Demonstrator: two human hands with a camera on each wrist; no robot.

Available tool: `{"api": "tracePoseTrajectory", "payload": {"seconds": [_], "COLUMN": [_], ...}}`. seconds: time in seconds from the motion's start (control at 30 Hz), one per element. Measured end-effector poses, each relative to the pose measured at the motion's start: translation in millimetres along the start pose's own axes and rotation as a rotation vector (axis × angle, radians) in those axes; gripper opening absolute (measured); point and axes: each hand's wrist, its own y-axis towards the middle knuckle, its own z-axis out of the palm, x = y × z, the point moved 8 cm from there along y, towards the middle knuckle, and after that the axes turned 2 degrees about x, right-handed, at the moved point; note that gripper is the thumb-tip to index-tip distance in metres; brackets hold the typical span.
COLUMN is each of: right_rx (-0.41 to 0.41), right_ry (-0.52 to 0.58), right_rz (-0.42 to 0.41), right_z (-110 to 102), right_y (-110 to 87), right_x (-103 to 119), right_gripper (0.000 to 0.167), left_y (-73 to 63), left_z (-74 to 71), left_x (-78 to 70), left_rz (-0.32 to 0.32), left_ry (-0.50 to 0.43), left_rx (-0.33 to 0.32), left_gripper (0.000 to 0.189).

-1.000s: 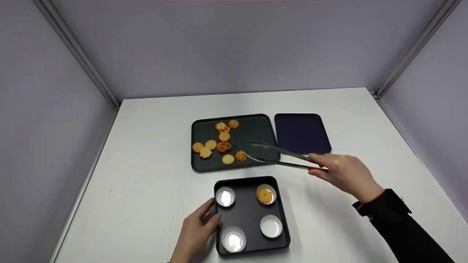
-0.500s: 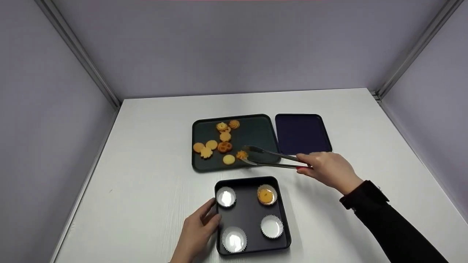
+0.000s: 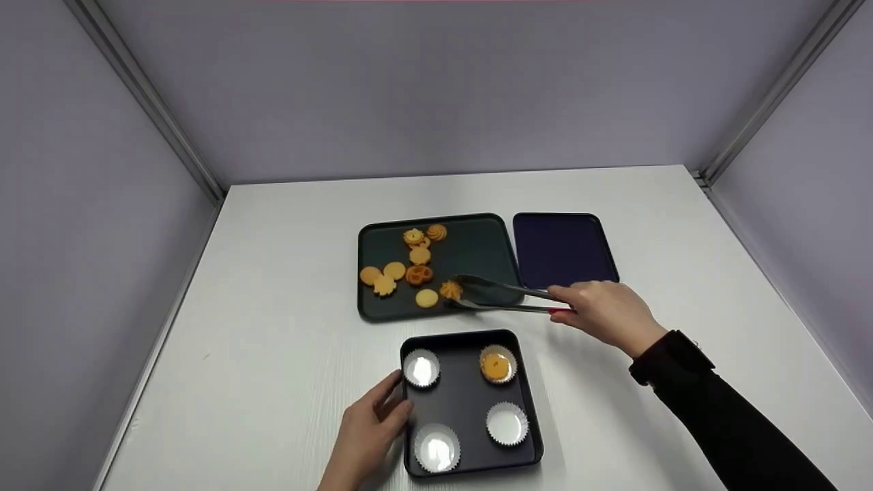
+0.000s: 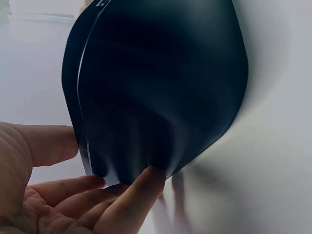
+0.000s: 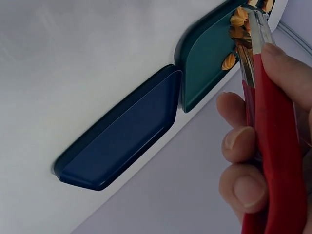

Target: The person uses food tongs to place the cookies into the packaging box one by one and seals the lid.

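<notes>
My right hand (image 3: 607,314) grips red-handled metal tongs (image 5: 275,136), seen close in the right wrist view. The tongs' tips stand on either side of a ridged star-shaped cookie (image 3: 451,290), which lies on the dark green tray (image 3: 477,239); whether they press on it I cannot tell. My left hand (image 3: 365,429) rests against the left side of a dark square baking pan (image 3: 460,409), thumb at the rim and fingers along the outer wall (image 4: 161,97). Inside the pan are white paper cups: one holds a round cookie (image 3: 496,366), and the others, such as the front-left cup (image 3: 436,448), show bare bottoms.
Several more cookies lie on the green tray, among them a pretzel-shaped one (image 3: 419,275) and a pale round one (image 3: 427,298). A dark blue tray (image 3: 563,249) stands to its right. Everything sits on a white table (image 3: 273,307) with grey walls around.
My right hand has moved left with the tongs, and their tips have drawn closer together around the star-shaped cookie. The left hand and the pan have stayed put.
</notes>
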Motion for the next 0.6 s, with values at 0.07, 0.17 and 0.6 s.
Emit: {"api": "tracePoseTrajectory", "payload": {"seconds": [0.07,0.17,0.6], "right_rx": [-0.005,-0.008,0.024], "right_ry": [0.0,0.0,0.042], "right_rz": [-0.004,-0.013,0.018], "right_z": [0.8,1.5,8.4], "right_y": [0.8,3.4,9.1], "right_x": [0.2,0.5,-6.4], "right_gripper": [0.033,0.033,0.032], "left_y": [-0.1,-0.2,0.0], "left_z": [-0.2,-0.6,0.1], "left_x": [0.3,0.4,1.9], "left_rz": [0.0,0.002,0.002], "left_ry": [0.005,0.01,-0.008], "left_rx": [-0.002,-0.006,-0.014], "left_gripper": [0.06,0.059,0.058]}}
